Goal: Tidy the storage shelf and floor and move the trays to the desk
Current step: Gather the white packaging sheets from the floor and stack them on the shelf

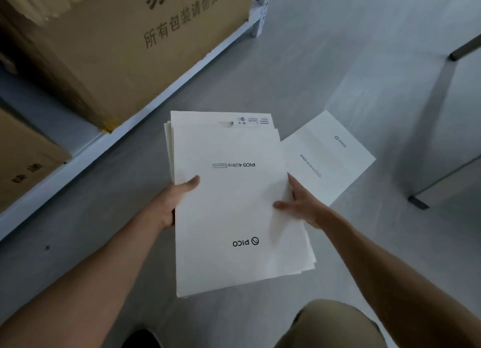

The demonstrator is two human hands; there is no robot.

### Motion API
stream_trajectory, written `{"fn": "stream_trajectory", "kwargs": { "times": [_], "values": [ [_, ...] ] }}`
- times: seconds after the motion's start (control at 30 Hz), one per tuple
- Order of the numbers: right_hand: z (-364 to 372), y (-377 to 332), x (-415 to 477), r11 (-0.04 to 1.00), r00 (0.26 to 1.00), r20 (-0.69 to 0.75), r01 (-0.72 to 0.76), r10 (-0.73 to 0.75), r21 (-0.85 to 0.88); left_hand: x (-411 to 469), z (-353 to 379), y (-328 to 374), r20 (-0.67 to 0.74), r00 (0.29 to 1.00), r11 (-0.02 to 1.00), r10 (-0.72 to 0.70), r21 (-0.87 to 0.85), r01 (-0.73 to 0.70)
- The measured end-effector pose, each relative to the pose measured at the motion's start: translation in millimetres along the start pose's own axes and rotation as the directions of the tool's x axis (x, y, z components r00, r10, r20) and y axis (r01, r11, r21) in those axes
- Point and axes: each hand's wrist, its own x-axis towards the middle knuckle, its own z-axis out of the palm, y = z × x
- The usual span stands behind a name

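Observation:
A stack of several flat white PICO-printed sleeves [231, 204] is held above the grey floor. My left hand [171, 202] grips the stack's left edge, thumb on top. My right hand [299, 204] rests on the stack's right edge, thumb on the top sheet and fingers spread along the side. One more white PICO sleeve [328, 155] lies flat on the floor just right of the stack. The white storage shelf's bottom rail [145, 110] runs diagonally on the left.
A large brown cardboard box [125, 43] with printed characters sits on the low shelf, and a smaller brown box [23, 155] stands at far left. A desk leg [419, 202] and panel stand at right. My knee [335, 324] shows at the bottom.

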Motion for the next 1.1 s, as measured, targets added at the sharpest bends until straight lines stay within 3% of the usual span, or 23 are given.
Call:
{"fn": "stream_trajectory", "kwargs": {
  "times": [0.1, 0.13, 0.17, 0.2, 0.23, 0.27, 0.33, 0.5, 0.6, 0.7, 0.77, 0.83, 0.9, 1.0, 1.1],
  "values": [
    [-11.1, 4.7, -3.1, 0.999, 0.997, 0.069, -0.031, 0.031, -0.007, 16.4, 0.0, -0.2, -0.055, 0.998, 0.996, -0.016, 0.087, 0.021],
    [-19.6, 11.6, 1.6, 0.995, 0.996, -0.005, -0.093, 0.093, 0.025, 23.0, 0.2, -4.1, -0.064, 0.998, 0.997, -0.012, 0.081, 0.018],
    [-32.0, 22.5, 10.7, 0.979, 0.962, -0.186, -0.188, 0.2, 0.082, 29.1, 1.2, -10.4, -0.065, 0.998, 0.998, -0.012, 0.064, 0.016],
    [-49.2, 35.6, 20.8, 0.945, 0.848, -0.418, -0.291, 0.327, 0.149, 37.5, 0.3, -17.9, -0.07, 0.997, 0.999, -0.016, 0.045, 0.019],
    [-66.0, 49.9, 30.1, 0.904, 0.684, -0.601, -0.386, 0.413, 0.183, 45.2, -0.1, -25.7, -0.085, 0.996, 0.999, -0.015, 0.028, 0.018],
    [-84.2, 68.4, 38.5, 0.857, 0.558, -0.698, -0.491, 0.448, 0.157, 53.9, -2.7, -32.9, -0.106, 0.994, 1.0, -0.005, 0.014, 0.007],
    [-102.7, 94.7, 47.1, 0.778, 0.49, -0.711, -0.615, 0.504, 0.128, 69.0, -12.8, -45.7, -0.133, 0.991, 1.0, 0.025, -0.012, -0.027],
    [-111.5, 110.8, 78.4, 0.767, 0.508, -0.711, -0.638, 0.487, 0.07, 77.9, -24.7, -52.5, -0.148, 0.985, 0.996, 0.087, -0.013, -0.09],
    [-101.5, 97.9, 77.6, 0.813, 0.532, -0.674, -0.553, 0.513, 0.182, 68.9, -23.1, -45.8, -0.161, 0.984, 0.996, 0.074, -0.028, -0.08],
    [-98.4, 88.5, 65.4, 0.905, 0.611, -0.672, -0.338, 0.419, 0.257, 60.7, -28.4, -35.8, -0.194, 0.979, 0.998, 0.068, 0.008, -0.067],
    [-101.4, 81.0, 58.2, 0.895, 0.673, -0.627, -0.12, 0.392, 0.43, 53.2, -30.7, -28.5, -0.201, 0.979, 0.999, 0.043, 0.026, -0.038],
    [-107.3, 70.4, 48.2, 0.783, 0.738, -0.591, 0.141, 0.325, 0.606, 48.3, -35.7, -24.3, -0.223, 0.975, 0.999, 0.017, 0.034, -0.009],
    [-111.8, 68.1, 38.5, 0.66, 0.808, -0.539, 0.272, 0.239, 0.701, 43.8, -38.7, -20.6, -0.271, 0.963, 0.999, 0.003, 0.046, 0.01],
    [-93.0, 48.4, 13.7, 0.77, 0.925, -0.38, 0.225, 0.025, 0.598, 40.4, -31.4, -18.4, -0.291, 0.957, 0.999, 0.019, 0.041, -0.007],
    [-73.9, 39.5, 1.3, 0.906, 0.968, -0.243, 0.151, -0.055, 0.396, 35.6, -11.0, -15.3, -0.269, 0.962, 0.999, 0.047, 0.008, -0.047]
  ]
}}
